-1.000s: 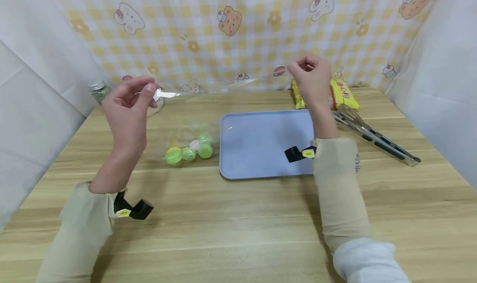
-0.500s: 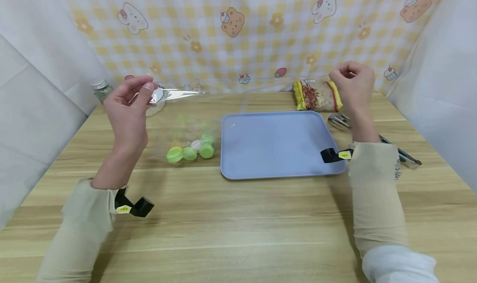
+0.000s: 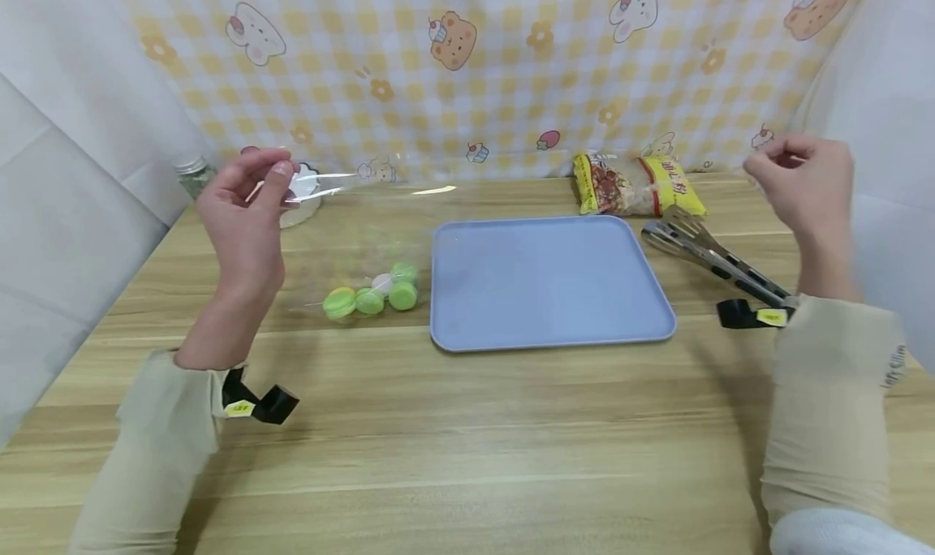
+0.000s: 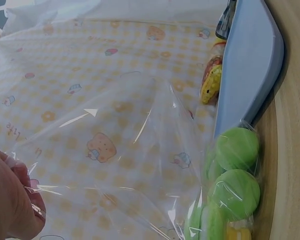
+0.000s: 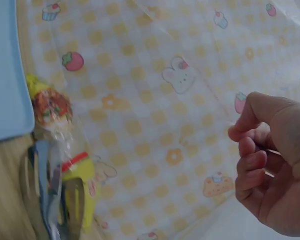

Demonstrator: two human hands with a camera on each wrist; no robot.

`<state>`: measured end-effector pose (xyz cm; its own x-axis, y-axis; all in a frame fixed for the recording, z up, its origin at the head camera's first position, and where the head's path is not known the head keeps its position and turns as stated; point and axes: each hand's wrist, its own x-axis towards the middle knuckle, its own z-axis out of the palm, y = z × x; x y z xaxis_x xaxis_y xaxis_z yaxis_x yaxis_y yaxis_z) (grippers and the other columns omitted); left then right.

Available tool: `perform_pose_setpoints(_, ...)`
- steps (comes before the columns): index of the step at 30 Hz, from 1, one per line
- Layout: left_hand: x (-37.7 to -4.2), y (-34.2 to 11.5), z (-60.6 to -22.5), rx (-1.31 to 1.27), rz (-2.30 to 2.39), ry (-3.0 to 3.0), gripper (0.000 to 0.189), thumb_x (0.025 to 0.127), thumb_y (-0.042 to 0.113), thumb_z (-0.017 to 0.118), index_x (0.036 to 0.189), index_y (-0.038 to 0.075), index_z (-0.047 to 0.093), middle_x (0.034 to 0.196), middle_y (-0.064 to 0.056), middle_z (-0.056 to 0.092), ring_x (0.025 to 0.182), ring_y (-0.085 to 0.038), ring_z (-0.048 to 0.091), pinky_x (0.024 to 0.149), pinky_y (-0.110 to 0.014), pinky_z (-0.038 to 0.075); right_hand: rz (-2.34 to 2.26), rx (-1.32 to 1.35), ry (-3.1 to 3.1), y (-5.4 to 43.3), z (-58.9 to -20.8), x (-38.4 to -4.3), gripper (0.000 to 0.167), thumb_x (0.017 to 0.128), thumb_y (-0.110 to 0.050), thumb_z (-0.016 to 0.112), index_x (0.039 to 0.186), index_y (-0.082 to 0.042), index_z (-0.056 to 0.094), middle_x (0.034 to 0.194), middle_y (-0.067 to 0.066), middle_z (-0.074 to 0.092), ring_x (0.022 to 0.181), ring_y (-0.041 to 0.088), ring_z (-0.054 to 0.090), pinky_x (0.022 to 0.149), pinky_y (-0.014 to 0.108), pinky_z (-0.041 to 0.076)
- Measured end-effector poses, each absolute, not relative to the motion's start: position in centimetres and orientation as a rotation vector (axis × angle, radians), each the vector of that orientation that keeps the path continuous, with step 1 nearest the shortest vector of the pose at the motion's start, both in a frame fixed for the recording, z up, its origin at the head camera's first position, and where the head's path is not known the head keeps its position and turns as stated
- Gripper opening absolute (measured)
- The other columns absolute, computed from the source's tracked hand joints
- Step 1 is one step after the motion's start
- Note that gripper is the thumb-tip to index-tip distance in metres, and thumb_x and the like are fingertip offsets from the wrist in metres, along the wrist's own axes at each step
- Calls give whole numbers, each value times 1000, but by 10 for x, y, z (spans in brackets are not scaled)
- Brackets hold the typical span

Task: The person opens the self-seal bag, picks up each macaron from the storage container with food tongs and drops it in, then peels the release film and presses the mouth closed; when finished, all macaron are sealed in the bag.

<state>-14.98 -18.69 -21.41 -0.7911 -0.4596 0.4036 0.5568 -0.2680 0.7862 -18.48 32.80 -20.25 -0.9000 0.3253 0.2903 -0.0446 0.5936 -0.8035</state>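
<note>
My left hand (image 3: 244,222) pinches the top edge of a clear plastic bag (image 4: 125,200) and holds it up off the wooden table. Green macarons (image 4: 237,195), with a yellow and a whitish one, lie in the bottom of the bag, left of the blue tray (image 3: 548,287). Far to the right, my right hand (image 3: 807,186) is raised with thumb and forefinger pinched together. In the right wrist view a thin, see-through strip (image 5: 210,87) with a faint reddish line runs from its fingertips toward the upper left; its far end is hard to make out.
Behind the tray lies a yellow-and-clear food packet (image 3: 635,186). Metal tongs (image 3: 712,255) rest right of the tray. A lidded glass jar (image 3: 193,178) and a white scalloped item (image 3: 303,194) are at back left. A checked curtain (image 3: 497,76) hangs behind.
My right hand has moved steadily away to the right, from above the tray to beyond the tongs, drawing the thin strip along. My left hand and the bag have stayed nearly still.
</note>
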Motion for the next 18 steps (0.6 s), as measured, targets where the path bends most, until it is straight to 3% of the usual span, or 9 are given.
perform_pose_setpoints(4,-149,-189,-214,-112,-2078,-1359,9,79,-10,66,88,-10,67,77,-13,62,64,-18,60,54,-20,48,865,-206,-2689,351,-204,-172,17,86,-21,55,77,-12,67,64,-18,52,66,11,44,53,23,35)
perform_pose_setpoints(10,-149,-191,-216,-114,-2074,-1350,9,79,-11,65,88,-10,67,77,-14,63,64,-18,60,53,-20,47,509,-128,-3001,378,-222,-164,37,92,-30,51,91,5,64,73,9,59,64,26,47,54,37,37)
perform_pose_setpoints(14,-149,-192,-218,-128,-2067,-1350,9,79,-11,65,87,-11,67,76,-14,62,63,-18,59,53,-20,47,481,-59,-3258,397,-230,-166,36,93,-31,50,83,2,63,74,11,57,68,28,51,57,39,42)
perform_pose_setpoints(18,-149,-192,-219,-126,-2048,-1365,9,80,-10,65,88,-11,67,77,-14,61,62,-18,58,54,-20,47,607,15,-3516,404,-236,-169,28,90,-21,52,69,-4,59,62,3,49,55,16,44,52,30,39)
